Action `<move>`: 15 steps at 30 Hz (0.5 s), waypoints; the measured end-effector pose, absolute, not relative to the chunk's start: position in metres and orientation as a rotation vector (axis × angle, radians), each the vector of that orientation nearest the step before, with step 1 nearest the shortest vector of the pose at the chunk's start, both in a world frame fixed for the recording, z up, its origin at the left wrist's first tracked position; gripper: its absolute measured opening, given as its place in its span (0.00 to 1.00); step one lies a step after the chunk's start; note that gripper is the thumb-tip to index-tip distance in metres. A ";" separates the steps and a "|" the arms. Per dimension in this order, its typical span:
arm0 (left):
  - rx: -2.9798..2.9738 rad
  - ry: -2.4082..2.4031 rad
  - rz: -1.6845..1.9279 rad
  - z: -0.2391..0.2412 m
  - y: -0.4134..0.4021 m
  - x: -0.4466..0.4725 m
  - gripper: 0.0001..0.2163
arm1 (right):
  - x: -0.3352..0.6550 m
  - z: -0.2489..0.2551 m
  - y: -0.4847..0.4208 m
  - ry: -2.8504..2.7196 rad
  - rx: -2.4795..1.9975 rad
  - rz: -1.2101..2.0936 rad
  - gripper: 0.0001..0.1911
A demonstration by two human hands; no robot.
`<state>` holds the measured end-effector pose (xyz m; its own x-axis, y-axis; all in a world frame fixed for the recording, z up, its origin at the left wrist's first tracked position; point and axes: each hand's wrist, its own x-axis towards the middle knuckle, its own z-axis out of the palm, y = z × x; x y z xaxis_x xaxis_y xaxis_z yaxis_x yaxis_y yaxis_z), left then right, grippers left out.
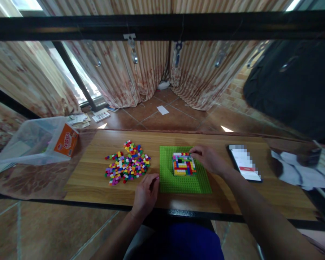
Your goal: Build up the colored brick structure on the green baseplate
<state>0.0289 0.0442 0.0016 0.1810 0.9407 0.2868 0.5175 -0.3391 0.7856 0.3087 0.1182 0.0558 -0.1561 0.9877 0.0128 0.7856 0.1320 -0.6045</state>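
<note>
Right hand [208,159]: fingertips at the far-right corner of one brick structure [183,169], on one green baseplate [166,185]. Left hand [146,192]: curled at the baseplate's left edge. I cannot tell whether either pinches a brick. Off-centre pressing could loosen bricks. Left of the baseplate, one uncountable brick pile [128,166]; right, one phone [243,162].

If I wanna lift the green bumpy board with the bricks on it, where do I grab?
Probably at the left and right edges of the green baseplate, coming in from both sides. It lies flat on the wood-grain table, and the brick build stands in from those edges, so your fingers would likely miss it.
</note>
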 end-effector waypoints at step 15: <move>1.926 1.359 1.055 0.000 0.043 0.031 0.07 | 0.312 0.065 0.126 -2.051 -1.675 0.837 0.11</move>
<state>0.0305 0.0427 -0.0003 0.1801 0.9419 0.2834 0.5084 -0.3358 0.7930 0.3120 0.1262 0.0652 -0.2308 0.9690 -0.0886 0.7541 0.1206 -0.6456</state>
